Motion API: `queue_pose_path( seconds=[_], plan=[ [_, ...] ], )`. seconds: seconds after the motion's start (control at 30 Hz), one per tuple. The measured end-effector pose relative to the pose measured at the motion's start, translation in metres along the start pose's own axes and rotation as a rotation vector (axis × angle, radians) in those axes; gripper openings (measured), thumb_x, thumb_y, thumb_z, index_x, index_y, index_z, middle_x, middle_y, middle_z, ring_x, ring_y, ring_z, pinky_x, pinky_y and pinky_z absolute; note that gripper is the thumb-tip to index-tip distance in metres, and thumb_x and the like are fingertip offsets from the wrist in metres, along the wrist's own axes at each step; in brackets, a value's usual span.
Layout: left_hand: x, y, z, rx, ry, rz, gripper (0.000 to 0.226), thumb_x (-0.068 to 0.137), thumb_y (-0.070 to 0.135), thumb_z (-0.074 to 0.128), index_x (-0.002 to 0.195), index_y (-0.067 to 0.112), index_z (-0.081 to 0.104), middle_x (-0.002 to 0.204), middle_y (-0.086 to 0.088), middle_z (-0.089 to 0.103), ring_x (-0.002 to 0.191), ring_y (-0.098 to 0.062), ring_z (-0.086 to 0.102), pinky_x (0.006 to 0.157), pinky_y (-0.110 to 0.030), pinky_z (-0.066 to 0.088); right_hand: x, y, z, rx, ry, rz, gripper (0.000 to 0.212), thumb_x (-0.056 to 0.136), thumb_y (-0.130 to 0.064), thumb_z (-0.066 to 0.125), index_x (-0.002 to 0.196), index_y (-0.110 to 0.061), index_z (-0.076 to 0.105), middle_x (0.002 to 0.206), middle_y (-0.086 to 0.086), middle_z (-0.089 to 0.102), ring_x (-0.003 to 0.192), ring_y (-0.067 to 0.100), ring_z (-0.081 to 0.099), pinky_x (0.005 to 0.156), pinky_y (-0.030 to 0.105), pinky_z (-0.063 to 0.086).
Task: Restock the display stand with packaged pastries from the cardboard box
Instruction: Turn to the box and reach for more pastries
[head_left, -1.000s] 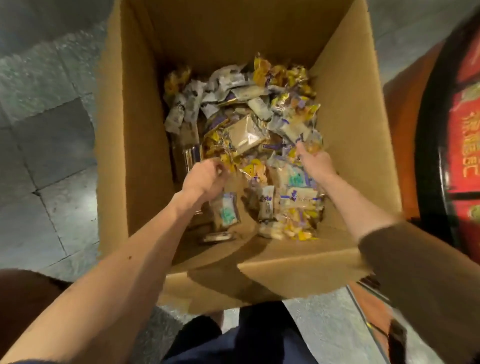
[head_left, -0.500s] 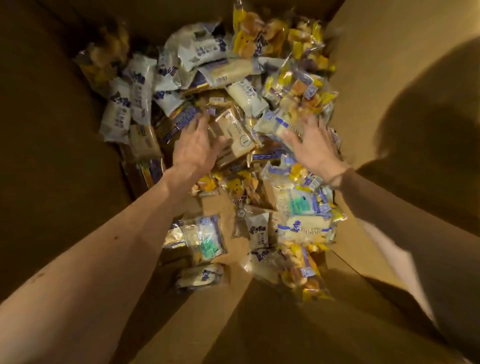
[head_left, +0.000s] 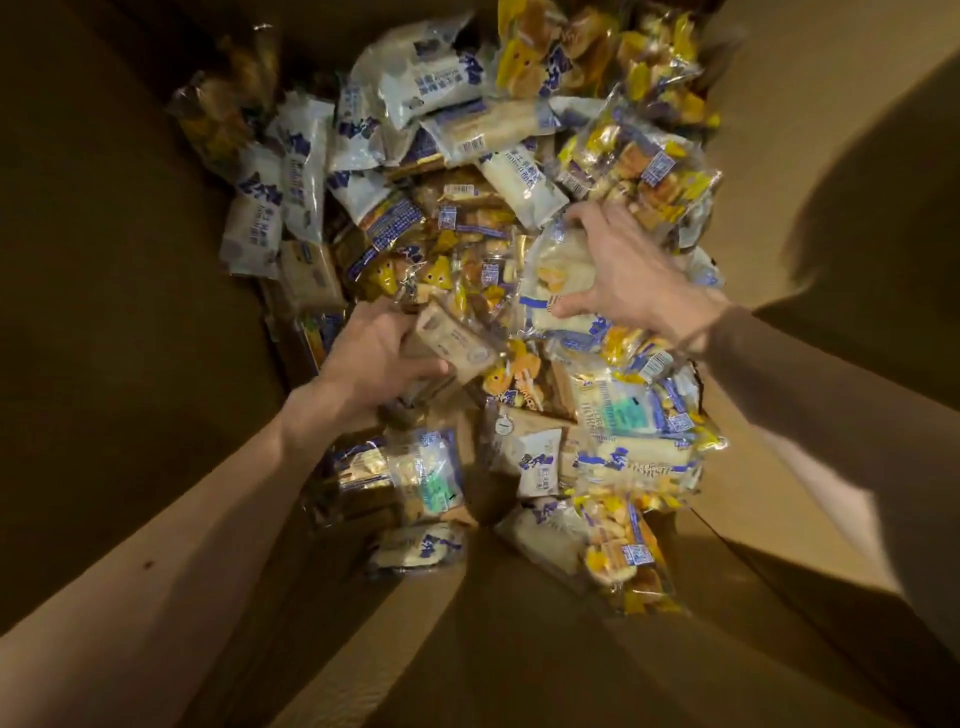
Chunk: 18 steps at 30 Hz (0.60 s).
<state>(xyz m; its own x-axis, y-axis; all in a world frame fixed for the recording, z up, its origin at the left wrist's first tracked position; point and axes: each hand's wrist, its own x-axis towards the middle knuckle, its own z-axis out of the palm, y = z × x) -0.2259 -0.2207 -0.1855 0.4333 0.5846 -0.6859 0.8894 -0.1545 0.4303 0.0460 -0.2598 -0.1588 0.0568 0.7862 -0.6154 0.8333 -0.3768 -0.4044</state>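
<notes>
Head view looks straight down into the cardboard box (head_left: 104, 260), whose brown walls fill the left and right sides, with a flap (head_left: 519, 649) folded in at its near edge. A heap of packaged pastries (head_left: 467, 223) covers the box floor from the far wall almost to the flap.

White packets with blue print (head_left: 270, 208) lie along the far left side. Yellow packets (head_left: 649, 62) are piled in the far right corner. A green-labelled packet (head_left: 431, 483) lies near the near edge.

Both arms reach in from the near side, the left forearm (head_left: 182, 519) bare and the right in a brown sleeve (head_left: 831, 389) that crosses above the packets by the right wall.

At mid-heap, the left grip (head_left: 374, 358) is clenched round a tan packet (head_left: 457, 343), thumb on its near side. That packet's far end is tucked under clear yellow-printed wrappers (head_left: 415, 280).

Just to its right, the right grip (head_left: 623, 270) grasps a clear packet with a pale roll (head_left: 545, 280), fingers (head_left: 587, 215) over its far edge and thumb at the near edge. Yellow packets crowd against it on the far side.
</notes>
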Motion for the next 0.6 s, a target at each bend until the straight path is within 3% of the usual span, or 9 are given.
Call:
queue_pose_path(
  seconds=[0.1, 0.17, 0.27, 0.33, 0.4, 0.5, 0.6],
  plan=[
    [-0.01, -0.018, 0.002, 0.261, -0.177, 0.075, 0.054, 0.081, 0.047, 0.074, 0.122, 0.013, 0.065, 0.16, -0.009, 0.021, 0.146, -0.028, 0.017, 0.118, -0.04, 0.018, 0.003, -0.003, 0.002, -0.016, -0.056, 0.028, 0.117, 0.065, -0.038, 0.091, 0.155, -0.013, 0.02, 0.156, 0.013, 0.029, 0.145, 0.027, 0.024, 0.116, 0.038, 0.023],
    [-0.012, -0.019, 0.004, 0.369, -0.198, 0.089, 0.054, 0.086, 0.05, 0.065, 0.126, 0.014, 0.06, 0.165, -0.009, 0.004, 0.151, -0.025, 0.004, 0.12, -0.037, 0.01, 0.008, -0.004, 0.0, -0.113, -0.085, 0.015, 0.124, 0.062, -0.044, 0.091, 0.156, -0.011, 0.017, 0.158, 0.012, 0.028, 0.146, 0.029, 0.019, 0.118, 0.043, 0.021],
    [-0.007, -0.013, 0.01, 0.465, -0.197, 0.062, 0.062, 0.089, 0.056, 0.056, 0.131, 0.011, 0.05, 0.165, -0.012, -0.004, 0.152, -0.027, -0.003, 0.121, -0.037, 0.004, 0.014, -0.007, -0.004, -0.171, -0.102, 0.023, 0.122, 0.059, -0.046, 0.091, 0.153, -0.011, 0.022, 0.152, 0.013, 0.034, 0.141, 0.031, 0.025, 0.115, 0.047, 0.026],
    [-0.004, -0.015, 0.018, 0.473, -0.197, 0.031, 0.075, 0.086, 0.066, 0.05, 0.137, 0.011, 0.045, 0.165, -0.01, 0.0, 0.152, -0.029, 0.005, 0.12, -0.044, 0.013, 0.014, -0.01, -0.005, -0.194, -0.112, 0.029, 0.112, 0.06, -0.047, 0.09, 0.148, -0.011, 0.031, 0.142, 0.013, 0.042, 0.132, 0.031, 0.032, 0.111, 0.047, 0.029],
    [-0.007, -0.016, 0.025, 0.463, -0.168, 0.034, 0.09, 0.08, 0.079, 0.042, 0.141, 0.012, 0.04, 0.16, -0.01, 0.024, 0.146, -0.028, 0.02, 0.115, -0.045, 0.022, 0.012, -0.014, -0.007, -0.284, -0.135, -0.003, 0.098, 0.061, -0.055, 0.087, 0.137, -0.011, 0.043, 0.13, 0.011, 0.05, 0.118, 0.027, 0.037, 0.106, 0.046, 0.03],
    [-0.016, -0.01, 0.031, 0.362, -0.094, 0.022, 0.079, 0.076, 0.049, 0.076, 0.133, 0.011, 0.037, 0.137, -0.008, 0.048, 0.128, -0.024, 0.039, 0.106, -0.038, 0.03, 0.009, -0.021, -0.004, -0.406, -0.206, -0.051, 0.083, 0.064, -0.062, 0.081, 0.124, -0.012, 0.052, 0.108, 0.005, 0.051, 0.102, 0.02, 0.033, 0.097, 0.042, 0.029],
    [-0.024, -0.002, 0.035, 0.282, -0.023, 0.013, 0.097, 0.065, 0.044, 0.086, 0.136, 0.006, 0.032, 0.13, -0.009, 0.053, 0.125, -0.024, 0.047, 0.111, -0.031, 0.024, 0.008, -0.021, -0.001, -0.477, -0.224, -0.104, 0.073, 0.064, -0.068, 0.077, 0.107, -0.011, 0.059, 0.097, 0.002, 0.051, 0.096, 0.018, 0.032, 0.085, 0.039, 0.024]
  ],
)
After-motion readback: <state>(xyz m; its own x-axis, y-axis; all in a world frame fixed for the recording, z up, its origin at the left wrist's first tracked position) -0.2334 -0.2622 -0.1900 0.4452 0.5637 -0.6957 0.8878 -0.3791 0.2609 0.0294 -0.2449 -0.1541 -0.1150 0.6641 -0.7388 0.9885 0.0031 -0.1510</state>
